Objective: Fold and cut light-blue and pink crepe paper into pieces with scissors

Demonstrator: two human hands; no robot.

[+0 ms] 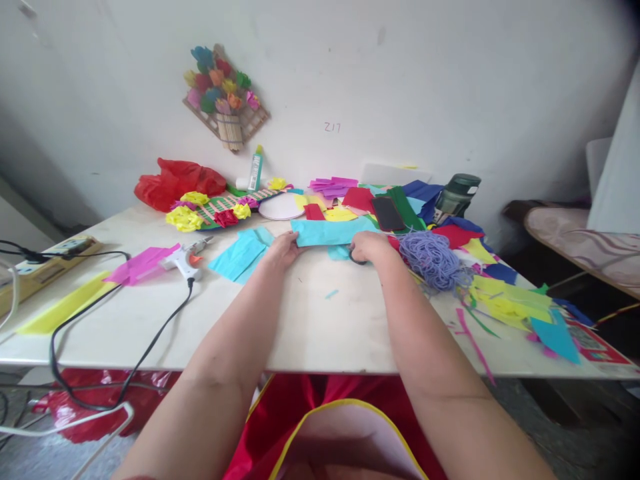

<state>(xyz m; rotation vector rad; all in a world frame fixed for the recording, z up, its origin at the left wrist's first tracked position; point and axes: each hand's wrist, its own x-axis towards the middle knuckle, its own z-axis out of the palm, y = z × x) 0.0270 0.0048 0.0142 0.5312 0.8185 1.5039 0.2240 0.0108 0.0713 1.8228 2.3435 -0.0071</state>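
My left hand (pixel 283 251) pinches the left end of a long turquoise paper strip (pixel 330 231) lying on the white table (pixel 310 320). My right hand (pixel 369 247) is closed at the strip's right end, with dark scissor handles (pixel 354 256) showing under its fingers. More turquoise sheets (pixel 243 255) lie just left of my left hand. A small turquoise scrap (pixel 331 293) sits on the table between my forearms.
A white glue gun (pixel 184 259) with a black cord lies left, beside pink paper (pixel 140 264) and a yellow strip (pixel 63 304). Purple yarn (pixel 433 257), a phone (pixel 387 213), a green bottle (pixel 455 195) and coloured paper scraps crowd the right. Paper flowers (pixel 205 210), a glue bottle (pixel 256 170) and a red bag (pixel 177 181) stand at the back.
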